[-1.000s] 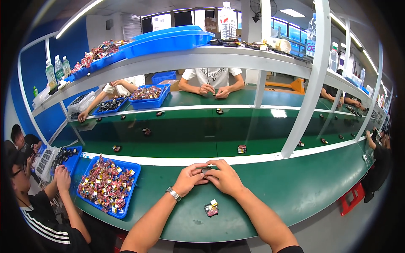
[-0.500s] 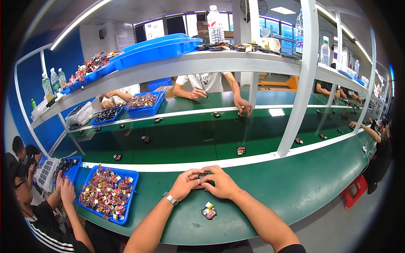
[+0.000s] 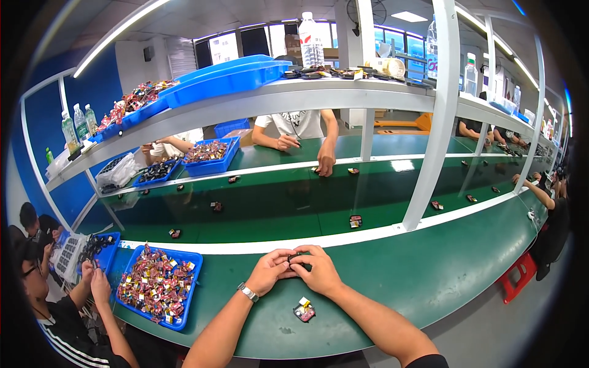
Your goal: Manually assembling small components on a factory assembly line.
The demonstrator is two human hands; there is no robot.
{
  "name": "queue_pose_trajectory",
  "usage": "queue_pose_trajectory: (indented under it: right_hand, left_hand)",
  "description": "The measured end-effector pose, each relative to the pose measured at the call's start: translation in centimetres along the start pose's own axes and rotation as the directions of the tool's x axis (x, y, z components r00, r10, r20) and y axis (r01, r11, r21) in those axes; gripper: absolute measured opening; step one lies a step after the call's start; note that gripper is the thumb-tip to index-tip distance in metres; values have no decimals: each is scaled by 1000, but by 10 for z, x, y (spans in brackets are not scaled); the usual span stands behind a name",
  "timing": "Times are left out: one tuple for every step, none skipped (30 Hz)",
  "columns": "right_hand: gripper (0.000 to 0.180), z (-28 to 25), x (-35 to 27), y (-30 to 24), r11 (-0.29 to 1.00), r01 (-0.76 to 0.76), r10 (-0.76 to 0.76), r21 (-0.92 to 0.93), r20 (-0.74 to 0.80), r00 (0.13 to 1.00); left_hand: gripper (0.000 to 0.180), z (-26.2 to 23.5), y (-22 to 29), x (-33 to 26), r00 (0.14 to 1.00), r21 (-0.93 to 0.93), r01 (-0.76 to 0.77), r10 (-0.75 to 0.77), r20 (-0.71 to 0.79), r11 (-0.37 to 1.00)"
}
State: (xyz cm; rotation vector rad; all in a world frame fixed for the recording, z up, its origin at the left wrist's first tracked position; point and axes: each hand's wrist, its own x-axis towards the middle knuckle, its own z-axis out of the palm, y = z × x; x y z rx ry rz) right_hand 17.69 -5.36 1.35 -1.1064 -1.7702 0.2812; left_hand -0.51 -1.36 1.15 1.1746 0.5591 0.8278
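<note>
My left hand [image 3: 269, 273] and my right hand [image 3: 318, 271] meet above the green worktop, fingers closed round a small black plastic casing [image 3: 298, 258]. Fingers and thumbs cover most of it, so its inside cannot be made out. On the worktop just below my hands lies a small circuit board assembly [image 3: 304, 310], reddish and dark, with a white and yellow piece on it; neither hand touches it. To the left of my left forearm stands a blue tray [image 3: 197, 276] heaped with similar red, white and yellow assemblies.
Beyond a white rail [image 3: 245, 248] runs a dark green belt [image 3: 276, 214] carrying spaced assemblies. A white upright [image 3: 437, 122] and shelf [image 3: 368, 93] with trays and bottles rise ahead. A co-worker's hands [image 3: 98, 282] are at the left; another person's hand [image 3: 326, 161] reaches over the belt.
The assemblies on the belt have shifted slightly right. The co-worker's hand opposite has moved left and down onto a belt piece. My hands keep their place, with the casing turned slightly between the fingers.
</note>
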Motion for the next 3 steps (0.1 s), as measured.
queue_pose_trajectory:
  right_hand:
    - [10,0,0,2,1000,-7,7,29,8,1000]
    - [11,0,0,2,998,-14,14,58,16,1000]
    - [11,-1,0,3,996,-34,32,86,30,999]
  left_hand:
    - [31,-1,0,0,1000,4,-2,2,3,1000]
    - [31,-1,0,0,1000,9,-4,4,6,1000]
    - [30,0,1,0,1000,19,8,-8,-14,1000]
